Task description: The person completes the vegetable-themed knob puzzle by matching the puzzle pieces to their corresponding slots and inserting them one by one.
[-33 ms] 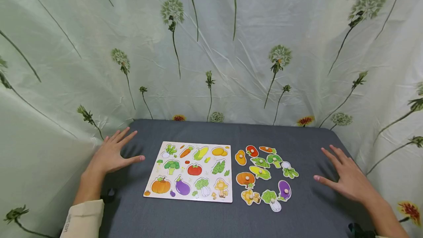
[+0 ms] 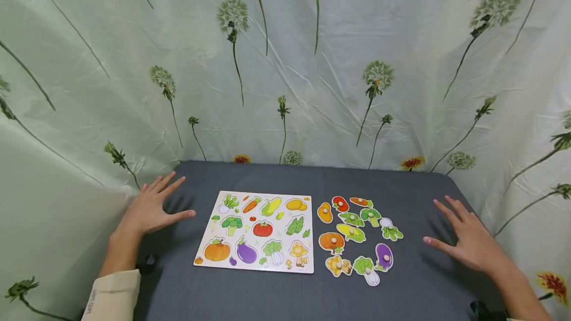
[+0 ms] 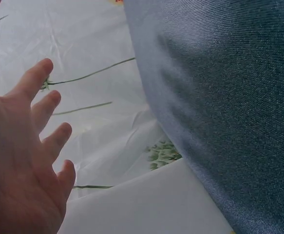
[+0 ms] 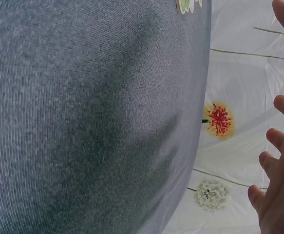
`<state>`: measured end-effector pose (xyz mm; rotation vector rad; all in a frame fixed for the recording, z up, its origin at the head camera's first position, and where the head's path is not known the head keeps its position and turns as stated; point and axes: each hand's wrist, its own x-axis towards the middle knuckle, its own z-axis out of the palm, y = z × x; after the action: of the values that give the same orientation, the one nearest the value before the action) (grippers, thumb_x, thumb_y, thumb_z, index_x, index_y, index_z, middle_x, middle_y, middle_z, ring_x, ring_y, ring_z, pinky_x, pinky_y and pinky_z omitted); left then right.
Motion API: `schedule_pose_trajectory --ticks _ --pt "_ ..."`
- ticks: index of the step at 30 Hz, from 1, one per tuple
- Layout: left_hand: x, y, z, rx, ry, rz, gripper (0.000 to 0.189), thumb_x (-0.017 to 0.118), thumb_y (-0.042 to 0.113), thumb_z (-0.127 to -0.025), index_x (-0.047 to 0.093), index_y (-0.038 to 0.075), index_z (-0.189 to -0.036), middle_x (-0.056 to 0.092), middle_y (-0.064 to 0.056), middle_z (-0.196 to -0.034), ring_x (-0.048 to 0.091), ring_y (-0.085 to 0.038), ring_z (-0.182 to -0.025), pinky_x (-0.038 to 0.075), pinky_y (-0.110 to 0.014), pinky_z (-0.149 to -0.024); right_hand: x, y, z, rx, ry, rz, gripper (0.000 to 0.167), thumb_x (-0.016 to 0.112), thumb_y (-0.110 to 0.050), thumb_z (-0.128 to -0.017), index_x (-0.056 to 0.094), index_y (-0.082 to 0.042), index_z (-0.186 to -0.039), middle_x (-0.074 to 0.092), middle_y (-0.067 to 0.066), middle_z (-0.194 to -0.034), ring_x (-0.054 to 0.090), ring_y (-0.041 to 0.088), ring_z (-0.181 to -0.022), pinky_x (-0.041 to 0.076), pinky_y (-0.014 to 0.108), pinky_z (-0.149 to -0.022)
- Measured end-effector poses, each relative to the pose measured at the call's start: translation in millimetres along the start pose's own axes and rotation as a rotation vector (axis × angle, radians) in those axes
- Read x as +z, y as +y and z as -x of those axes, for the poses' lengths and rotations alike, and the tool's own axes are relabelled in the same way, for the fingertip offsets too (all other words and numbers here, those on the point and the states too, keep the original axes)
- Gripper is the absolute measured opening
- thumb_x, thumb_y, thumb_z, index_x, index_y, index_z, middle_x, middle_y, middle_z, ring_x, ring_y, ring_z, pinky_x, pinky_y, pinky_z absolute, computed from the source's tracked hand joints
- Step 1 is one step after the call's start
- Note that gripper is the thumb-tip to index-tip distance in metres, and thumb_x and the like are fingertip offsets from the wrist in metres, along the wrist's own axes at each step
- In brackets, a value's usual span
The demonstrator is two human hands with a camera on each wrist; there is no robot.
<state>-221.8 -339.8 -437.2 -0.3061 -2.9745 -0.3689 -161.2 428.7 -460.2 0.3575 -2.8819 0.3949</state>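
Note:
My left hand (image 2: 153,208) hovers over the table's left side with fingers spread and nothing in it. To its right lies a white puzzle board (image 2: 285,267) printed with vegetables. Beside the board are several loose vegetable pieces with small knobs, among them a pumpkin piece (image 2: 327,240), an eggplant piece (image 2: 383,255), a corn piece (image 2: 350,232) and a bok choy piece (image 2: 363,264). My right hand (image 2: 474,239), likewise spread and holding nothing, is over the right side, apart from the pieces. Both wrist views show extended fingers (image 3: 47,105) and no object in the palm.
A dark grey cloth covers the table (image 2: 250,298). Behind it and along both sides hangs a pale curtain (image 2: 321,103) with dandelion prints. Nearest my right hand is the white radish piece (image 2: 391,232).

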Motion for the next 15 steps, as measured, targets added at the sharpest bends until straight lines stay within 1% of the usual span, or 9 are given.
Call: schedule_pose_trajectory --ticks 3,8,9,12,15 --pt "-0.1 0.2 -0.6 0.023 0.015 0.019 0.107 0.074 0.070 -0.078 0.032 0.020 -0.163 0.024 -0.020 -0.169 0.023 -0.052 -0.152 0.013 -0.073 -0.119 0.8 -0.6 -0.4 -0.005 0.004 0.003 0.105 0.079 -0.051 -0.085 0.021 -0.020 -0.166 0.021 0.027 -0.165 0.017 0.052 -0.153 0.010 0.080 -0.113" --pt "2.0 -0.5 -0.7 0.088 0.030 0.112 0.094 0.076 0.059 -0.085 0.037 0.022 -0.161 0.026 -0.018 -0.169 0.026 -0.051 -0.151 0.014 -0.070 -0.121 2.9 -2.3 -1.1 -0.009 0.017 0.009 0.104 0.078 -0.052 -0.084 0.022 -0.022 -0.166 0.022 0.026 -0.166 0.013 0.052 -0.155 0.005 0.077 -0.117" --pt "2.6 -0.7 -0.6 0.091 0.022 0.128 0.092 0.075 0.058 -0.086 0.037 0.022 -0.161 0.026 -0.018 -0.169 0.025 -0.050 -0.151 0.013 -0.070 -0.121 3.6 -2.4 -1.3 -0.010 0.017 0.008 0.104 0.078 -0.052 -0.085 0.021 -0.022 -0.166 0.022 0.026 -0.166 0.012 0.051 -0.155 0.004 0.077 -0.117" --pt "3.8 -1.4 -0.3 0.084 0.001 0.148 0.089 0.074 0.058 -0.088 0.038 0.022 -0.161 0.025 -0.017 -0.169 0.025 -0.050 -0.152 0.014 -0.070 -0.121 5.4 -2.9 -2.1 -0.014 0.023 0.005 0.103 0.079 -0.052 -0.084 0.024 -0.021 -0.165 0.023 0.026 -0.166 0.015 0.053 -0.154 0.003 0.075 -0.118" --pt "4.7 -1.1 -1.2 0.074 -0.024 0.160 0.087 0.073 0.059 -0.089 0.038 0.024 -0.161 0.025 -0.016 -0.170 0.024 -0.051 -0.152 0.016 -0.072 -0.118 6.8 -4.2 -3.4 -0.016 0.029 -0.005 0.102 0.079 -0.052 -0.084 0.026 -0.020 -0.165 0.025 0.026 -0.165 0.019 0.053 -0.152 0.003 0.074 -0.120"
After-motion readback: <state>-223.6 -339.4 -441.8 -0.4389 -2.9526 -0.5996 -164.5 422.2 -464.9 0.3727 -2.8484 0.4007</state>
